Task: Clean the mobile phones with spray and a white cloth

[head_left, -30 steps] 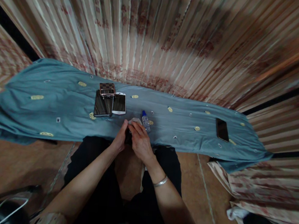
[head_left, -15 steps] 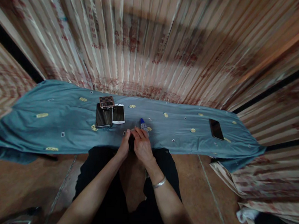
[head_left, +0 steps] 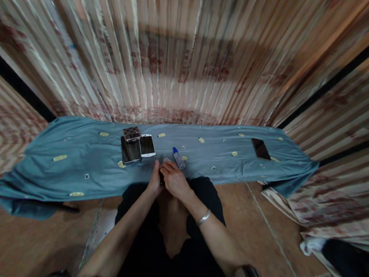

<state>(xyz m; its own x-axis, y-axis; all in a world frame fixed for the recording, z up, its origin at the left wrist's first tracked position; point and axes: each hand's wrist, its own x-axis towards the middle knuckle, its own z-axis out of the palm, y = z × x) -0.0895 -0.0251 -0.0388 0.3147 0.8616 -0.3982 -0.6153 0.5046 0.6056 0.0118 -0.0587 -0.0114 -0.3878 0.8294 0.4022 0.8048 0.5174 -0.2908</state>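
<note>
My left hand [head_left: 155,180] is closed around a dark object [head_left: 162,181], of which only a sliver shows between my palms; its kind is hidden. Bent over it from the other side is my right hand [head_left: 174,179], fingers together. A small pale, thin piece [head_left: 166,160] peeks out at the right fingertips, too blurred to name. Just beyond my right hand lies a clear bottle with a blue cap [head_left: 179,159]. Both hands are above my lap at the near edge of the cloth-covered table [head_left: 207,169].
Left of the hands lie a black phone [head_left: 130,151], a white-framed phone [head_left: 147,146] and a brown checkered case [head_left: 132,134] overlapping the black phone. Another dark phone [head_left: 261,149] rests at the right. A striped curtain [head_left: 178,68] hangs behind the table.
The view has shifted and tilted slightly. My hands stay together around the dark object, and more of the bottle now shows beside my right fingers.
</note>
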